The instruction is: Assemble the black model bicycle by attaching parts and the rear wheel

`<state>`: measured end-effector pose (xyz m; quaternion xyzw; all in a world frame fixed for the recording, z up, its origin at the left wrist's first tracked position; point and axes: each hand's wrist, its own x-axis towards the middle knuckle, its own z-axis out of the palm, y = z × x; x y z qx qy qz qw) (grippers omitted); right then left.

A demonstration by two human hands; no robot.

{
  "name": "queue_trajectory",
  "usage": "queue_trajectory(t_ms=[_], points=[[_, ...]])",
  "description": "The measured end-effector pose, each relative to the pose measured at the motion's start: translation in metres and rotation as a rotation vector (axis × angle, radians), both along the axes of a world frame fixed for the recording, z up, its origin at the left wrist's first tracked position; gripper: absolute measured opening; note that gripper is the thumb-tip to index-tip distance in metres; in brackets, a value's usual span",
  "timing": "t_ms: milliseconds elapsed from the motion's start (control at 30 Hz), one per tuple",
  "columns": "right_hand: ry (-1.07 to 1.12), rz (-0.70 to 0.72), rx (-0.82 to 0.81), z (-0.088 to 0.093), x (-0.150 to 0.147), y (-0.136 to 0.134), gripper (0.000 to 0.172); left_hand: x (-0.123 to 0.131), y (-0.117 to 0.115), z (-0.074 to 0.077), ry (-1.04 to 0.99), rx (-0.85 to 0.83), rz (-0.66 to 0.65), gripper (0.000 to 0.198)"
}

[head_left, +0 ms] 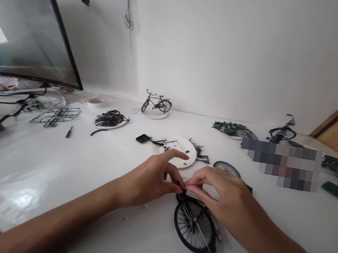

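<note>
A partly built black model bicycle (194, 228) lies on its side on the white table, its spoked wheel and chrome fender stay towards me. My left hand (150, 179) pinches the top end of its black frame between thumb and a finger, with the index finger stretched out above. My right hand (223, 191) meets it there, thumb and fingertips pressed together. Whatever small part sits between the right fingertips is hidden. Just beyond the hands is a white plate (190, 156) with tiny loose parts. Another spoked wheel (227, 168) lies behind my right hand.
Finished-looking model bicycles (157, 104) stand at the back. A plate of black parts (112, 118), green sprues (55, 116), a small screwdriver (69, 132) and a monitor (34, 17) are left. Green parts (228, 128) lie back right, beside a blurred-out patch.
</note>
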<state>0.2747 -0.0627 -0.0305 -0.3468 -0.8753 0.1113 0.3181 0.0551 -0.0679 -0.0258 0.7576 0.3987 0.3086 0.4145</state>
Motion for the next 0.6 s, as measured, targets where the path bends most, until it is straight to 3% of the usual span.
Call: queue_trajectory(t_ms=[267,600], points=[[-0.052,-0.002,0.068,0.001,0.000,-0.006,0.011,0.000,0.000,-0.001,-0.022,-0.032,0.016,0.058],[-0.144,0.076,0.146,0.003,-0.002,-0.011,0.012,0.000,0.001,-0.006,-0.060,-0.045,0.087,0.078]])
